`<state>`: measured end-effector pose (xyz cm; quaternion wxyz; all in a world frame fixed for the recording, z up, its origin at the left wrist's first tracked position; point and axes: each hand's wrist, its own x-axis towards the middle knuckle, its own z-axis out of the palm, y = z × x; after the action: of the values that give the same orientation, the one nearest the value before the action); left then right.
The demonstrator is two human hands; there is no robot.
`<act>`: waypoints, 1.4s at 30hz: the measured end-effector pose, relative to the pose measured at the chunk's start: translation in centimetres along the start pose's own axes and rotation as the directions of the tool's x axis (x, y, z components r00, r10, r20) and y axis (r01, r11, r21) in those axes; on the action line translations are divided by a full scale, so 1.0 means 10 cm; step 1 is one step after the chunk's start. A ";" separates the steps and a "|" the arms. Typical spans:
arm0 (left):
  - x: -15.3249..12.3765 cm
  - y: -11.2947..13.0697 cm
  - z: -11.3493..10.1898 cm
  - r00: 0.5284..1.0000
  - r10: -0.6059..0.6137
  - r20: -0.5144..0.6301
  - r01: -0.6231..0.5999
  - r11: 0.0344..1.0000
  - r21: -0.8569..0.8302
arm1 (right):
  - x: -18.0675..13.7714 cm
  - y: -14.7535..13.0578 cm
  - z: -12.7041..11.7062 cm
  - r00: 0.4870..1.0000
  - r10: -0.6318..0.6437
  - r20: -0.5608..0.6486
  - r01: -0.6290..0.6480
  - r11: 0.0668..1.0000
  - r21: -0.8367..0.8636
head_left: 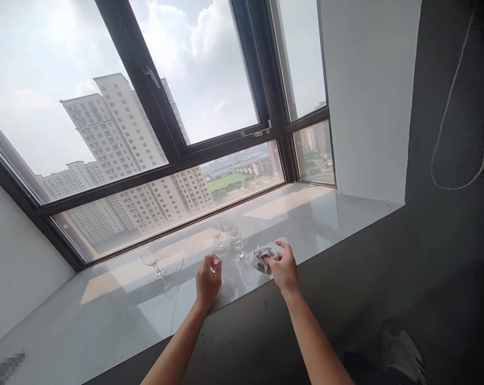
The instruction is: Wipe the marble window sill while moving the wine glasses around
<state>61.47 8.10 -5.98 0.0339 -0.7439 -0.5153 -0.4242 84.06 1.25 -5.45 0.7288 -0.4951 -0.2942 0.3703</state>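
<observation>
My left hand (209,280) is closed, its fingers pinched at the lower part of a clear wine glass (220,247) whose bowl shows just above the fingertips. The stem is mostly hidden by the hand. In my right hand (284,268) is a crumpled grey cloth (263,260), gripped between thumb and fingers at the sill's front edge. Between the two hands, a little farther back, stands another stemmed glass (237,244). Behind it the outlines of more clear glass overlap and are hard to separate. Well to the left, a single wine glass (149,260) stands upright.
The glossy tiled window sill (122,315) slopes across the view, with water drops near my left hand. Dark window frames (178,155) rise behind it. A beaded blind cord (437,144) hangs at right. The sill's front edge drops to a dark wall (242,342).
</observation>
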 end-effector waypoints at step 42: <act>0.00 -0.02 0.05 0.926 0.345 0.154 -0.362 0.926 0.102 | -0.01 -0.07 -0.01 0.997 -0.082 0.000 0.082 0.994 -0.069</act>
<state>61.61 8.46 -6.43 0.1235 -0.8476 -0.3998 -0.3262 84.27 0.97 -4.78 0.7263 -0.5078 -0.3259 0.3292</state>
